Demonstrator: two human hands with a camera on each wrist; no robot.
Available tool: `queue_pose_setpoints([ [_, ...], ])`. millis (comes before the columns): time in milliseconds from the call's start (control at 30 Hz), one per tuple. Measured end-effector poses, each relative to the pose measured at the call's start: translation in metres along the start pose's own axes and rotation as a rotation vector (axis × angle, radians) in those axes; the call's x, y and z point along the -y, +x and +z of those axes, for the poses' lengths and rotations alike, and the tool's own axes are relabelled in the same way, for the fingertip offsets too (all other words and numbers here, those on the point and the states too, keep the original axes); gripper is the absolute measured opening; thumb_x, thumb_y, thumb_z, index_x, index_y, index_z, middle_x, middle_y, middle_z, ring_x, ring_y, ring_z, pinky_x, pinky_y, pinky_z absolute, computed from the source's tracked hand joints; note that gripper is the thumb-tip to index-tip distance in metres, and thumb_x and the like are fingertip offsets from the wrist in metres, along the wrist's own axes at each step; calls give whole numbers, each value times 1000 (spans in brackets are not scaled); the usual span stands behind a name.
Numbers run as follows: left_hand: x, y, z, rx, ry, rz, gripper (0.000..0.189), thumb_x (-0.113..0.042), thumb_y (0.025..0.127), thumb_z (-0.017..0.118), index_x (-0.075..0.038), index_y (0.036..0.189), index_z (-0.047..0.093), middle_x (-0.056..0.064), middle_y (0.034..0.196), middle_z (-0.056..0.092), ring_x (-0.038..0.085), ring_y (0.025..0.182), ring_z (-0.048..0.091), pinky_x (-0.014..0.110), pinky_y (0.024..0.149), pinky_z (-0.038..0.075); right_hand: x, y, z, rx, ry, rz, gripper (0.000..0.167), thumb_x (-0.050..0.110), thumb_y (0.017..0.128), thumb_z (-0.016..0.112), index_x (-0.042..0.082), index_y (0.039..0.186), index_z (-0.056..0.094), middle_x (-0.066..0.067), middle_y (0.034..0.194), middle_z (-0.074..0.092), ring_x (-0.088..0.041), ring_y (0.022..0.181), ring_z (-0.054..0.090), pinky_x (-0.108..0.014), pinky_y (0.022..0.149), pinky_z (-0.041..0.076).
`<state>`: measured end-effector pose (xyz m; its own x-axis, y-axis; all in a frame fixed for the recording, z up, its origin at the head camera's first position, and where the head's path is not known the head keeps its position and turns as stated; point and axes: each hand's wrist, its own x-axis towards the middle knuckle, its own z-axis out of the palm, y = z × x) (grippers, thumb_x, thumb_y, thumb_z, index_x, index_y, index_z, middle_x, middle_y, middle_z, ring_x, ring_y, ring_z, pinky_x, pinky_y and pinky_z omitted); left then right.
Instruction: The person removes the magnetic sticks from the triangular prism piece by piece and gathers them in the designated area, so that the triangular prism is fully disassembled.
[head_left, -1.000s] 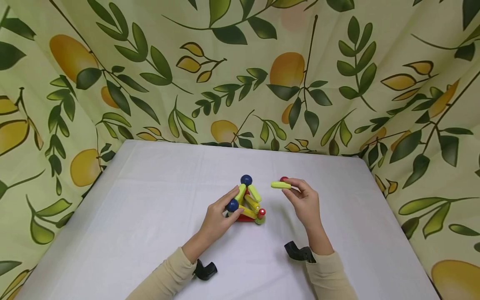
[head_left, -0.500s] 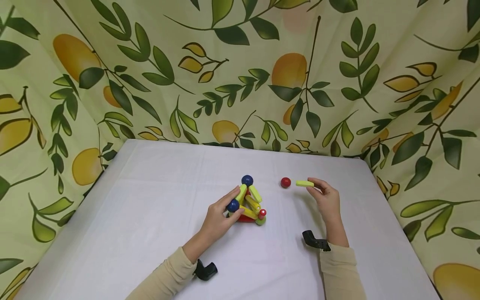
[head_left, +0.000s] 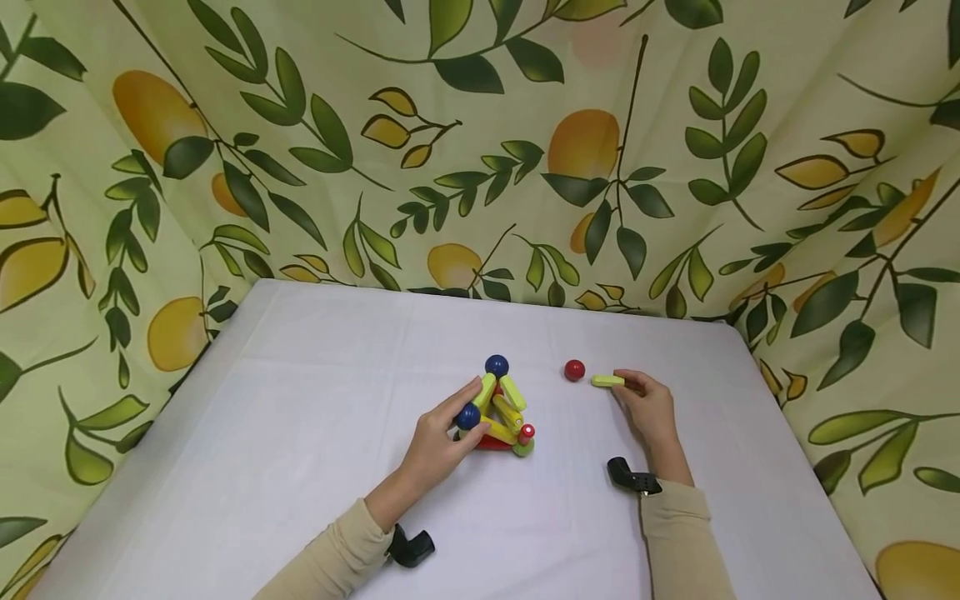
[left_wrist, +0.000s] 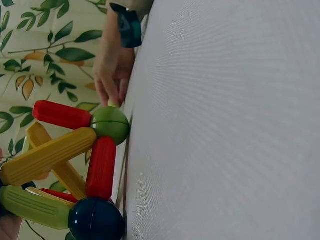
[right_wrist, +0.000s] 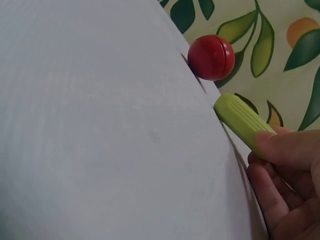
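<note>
Low at the worktop (head_left: 300, 433), the right hand (head_left: 649, 412) pinches a lime stick (head_left: 604, 381) jutting left; the left hand (head_left: 437, 435) holds a ball-and-stick frame (head_left: 498, 430).

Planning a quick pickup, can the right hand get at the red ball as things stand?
Probably yes: the red ball lies close to the right hand, with nothing but the green stick between them. The hand holds that stick, so it would likely need to release it first.

Curtained workspace, fruit-patterned drapes (head_left: 337, 217), white covered table (head_left: 300, 358)
</note>
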<state>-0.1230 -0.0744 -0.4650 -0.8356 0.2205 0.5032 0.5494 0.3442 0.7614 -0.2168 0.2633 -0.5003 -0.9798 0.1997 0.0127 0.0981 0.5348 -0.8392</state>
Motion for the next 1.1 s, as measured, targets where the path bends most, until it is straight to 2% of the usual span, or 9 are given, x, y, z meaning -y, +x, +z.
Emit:
queue_pose_setpoints([
  [133, 1, 0, 0, -3, -6, 4, 58, -7, 83, 71, -1, 136, 48, 19, 140, 48, 26, 128, 48, 28, 95, 47, -5, 1, 1, -15, -32, -30, 29, 14, 90, 65, 7, 118, 65, -14, 116, 66, -7, 96, 56, -4, 74, 41],
  [300, 0, 1, 0, -4, 0, 7, 58, -7, 83, 72, -1, 136, 48, 16, 141, 48, 25, 128, 48, 27, 95, 46, -6, 2, 3, -32, -54, -59, 28, 13, 91, 63, 7, 119, 65, -14, 117, 65, -13, 97, 54, -4, 72, 40],
  [500, 1, 0, 0, -5, 11, 16, 58, -6, 82, 72, 1, 135, 49, 20, 139, 49, 26, 128, 49, 28, 95, 47, -7, 0, 4, -25, -98, -42, 28, 13, 92, 61, 8, 120, 64, -14, 118, 64, -19, 99, 54, -10, 73, 40],
  [667, 3, 0, 1, -10, 15, 13, 57, -5, 82, 72, 1, 134, 49, 20, 139, 50, 26, 127, 49, 28, 95, 47, -8, 0, 4, -23, -112, -47, 31, 13, 92, 62, 7, 122, 63, -16, 124, 61, -24, 108, 56, -26, 87, 46],
  [800, 2, -1, 0, -10, 18, 8, 57, -5, 82, 72, 1, 134, 50, 19, 139, 50, 26, 127, 49, 29, 95, 46, -8, -1, 5, -11, -107, -48, 35, 13, 92, 62, 7, 127, 60, -16, 130, 58, -27, 116, 55, -38, 97, 47],
  [900, 1, -1, 0, -8, 20, 2, 57, -6, 82, 72, 1, 134, 50, 18, 139, 50, 26, 128, 49, 29, 95, 46, -8, -1, 6, -4, -99, -27, 39, 13, 92, 61, 7, 130, 57, -14, 133, 56, -25, 119, 55, -38, 99, 46],
  [967, 1, -1, 0, -6, 19, 3, 57, -6, 82, 72, 1, 134, 49, 18, 139, 50, 26, 128, 49, 28, 95, 47, -7, -2, 6, -9, -78, -11, 40, 12, 92, 61, 7, 132, 56, -13, 134, 56, -24, 120, 54, -33, 99, 46],
  [1100, 2, 0, 0, -3, 17, 7, 57, -6, 82, 72, 1, 135, 49, 19, 139, 49, 26, 128, 49, 29, 95, 47, -6, -2, 5, -35, -32, -8, 44, 10, 92, 61, 5, 135, 52, -16, 136, 54, -26, 124, 52, -29, 101, 43],
])
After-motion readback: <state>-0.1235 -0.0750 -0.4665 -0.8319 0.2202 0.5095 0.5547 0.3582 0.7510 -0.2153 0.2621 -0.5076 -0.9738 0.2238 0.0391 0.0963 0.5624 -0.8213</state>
